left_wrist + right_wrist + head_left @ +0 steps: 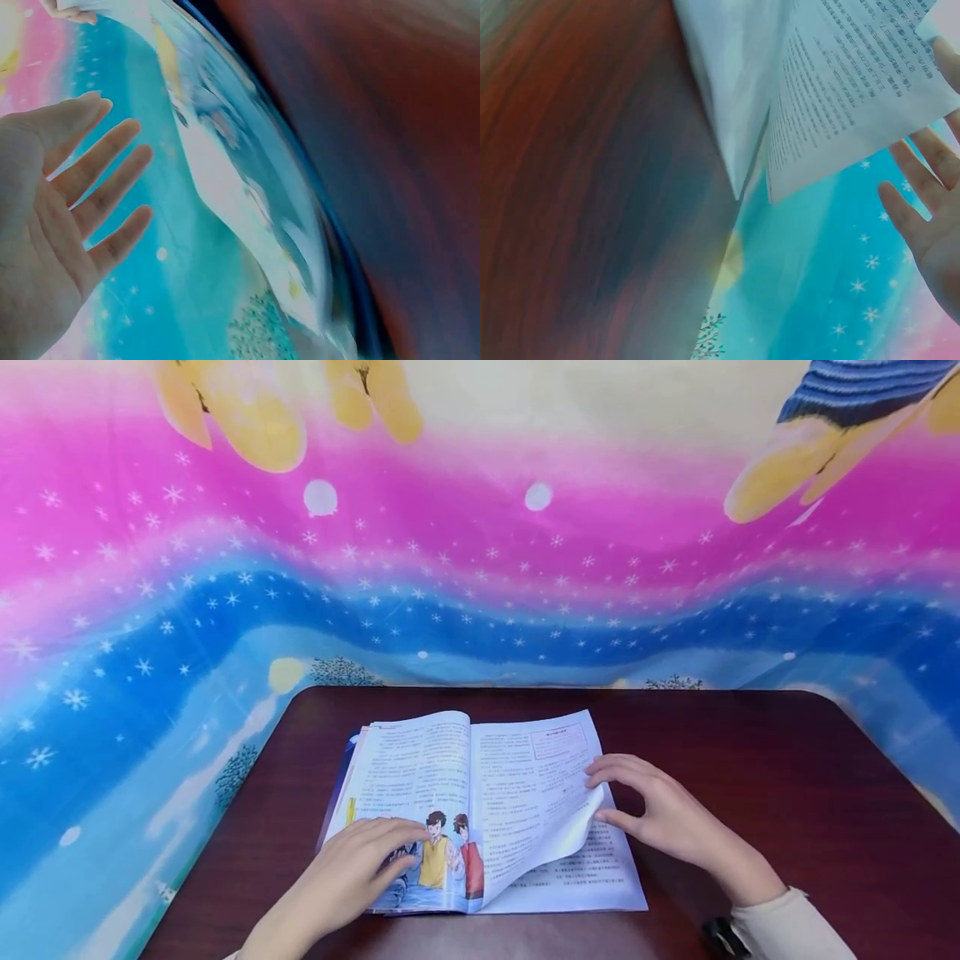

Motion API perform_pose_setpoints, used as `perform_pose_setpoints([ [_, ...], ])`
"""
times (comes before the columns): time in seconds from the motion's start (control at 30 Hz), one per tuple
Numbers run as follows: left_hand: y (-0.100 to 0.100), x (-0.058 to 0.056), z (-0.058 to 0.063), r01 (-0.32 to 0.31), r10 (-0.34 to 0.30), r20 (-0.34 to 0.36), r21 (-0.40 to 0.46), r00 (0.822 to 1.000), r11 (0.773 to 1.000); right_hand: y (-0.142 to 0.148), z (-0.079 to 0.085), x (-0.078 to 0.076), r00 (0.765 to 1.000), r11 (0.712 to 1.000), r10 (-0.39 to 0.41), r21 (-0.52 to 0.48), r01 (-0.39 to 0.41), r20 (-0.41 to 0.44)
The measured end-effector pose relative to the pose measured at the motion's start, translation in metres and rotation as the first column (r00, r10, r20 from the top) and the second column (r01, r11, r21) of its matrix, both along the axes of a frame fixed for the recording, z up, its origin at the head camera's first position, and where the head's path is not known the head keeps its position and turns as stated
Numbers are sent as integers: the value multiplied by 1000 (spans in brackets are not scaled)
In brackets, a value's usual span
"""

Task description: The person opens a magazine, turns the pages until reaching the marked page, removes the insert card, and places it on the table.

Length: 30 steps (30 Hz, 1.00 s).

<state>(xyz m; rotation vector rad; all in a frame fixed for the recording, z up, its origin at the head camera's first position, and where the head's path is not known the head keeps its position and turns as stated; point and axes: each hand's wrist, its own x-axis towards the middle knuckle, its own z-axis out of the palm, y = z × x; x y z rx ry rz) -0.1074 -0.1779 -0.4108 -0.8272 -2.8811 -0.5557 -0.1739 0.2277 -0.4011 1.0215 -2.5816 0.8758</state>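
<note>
An open magazine (525,760) lies on the table, with printed text on both pages and a colour drawing of two figures at the lower left. My right hand (663,810) is at the right edge, thumb and fingers pinching a page (847,97) whose lower corner curls up off the sheet beneath. In the right wrist view the fingers are partly behind that page. Over the lower left page (405,760) is my left hand (352,868), its fingers loosely extended and overlapping the drawing. The left wrist view has this hand's fingers spread, holding nothing.
The dark reddish-brown table (750,752) extends on both sides of the magazine. Behind it hangs a pink and blue cloth (465,568) with snowflakes, meeting the table's back edge. A black band (723,937) sits at the right wrist near a light sleeve (787,927).
</note>
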Motion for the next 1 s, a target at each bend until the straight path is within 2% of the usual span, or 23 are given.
perform_pose_setpoints([
  [0.23, 25, -14, 12, 45, -43, -23, 121, 999, 992, -8, 8, -2, 994, 996, 65, -61, -70, -88],
  [0.37, 37, -18, 18, 88, -86, -17, 179, 996, 980, -13, 14, -2, 992, 995, 73, -56, -79, -102],
  [0.6, 61, -22, 25, 165, -162, -31, 225, 986, 960, -24, 25, -3, 993, 998, 59, -25, -62, -98],
  [0.77, 77, -22, 28, 209, -208, -32, 251, 978, 945, -33, 32, 0, 997, 999, 42, -25, -44, -58],
  [1.0, 94, -24, 28, 264, -244, -105, 283, 964, 922, -43, 41, 2, 999, 999, 28, -18, -29, -31],
])
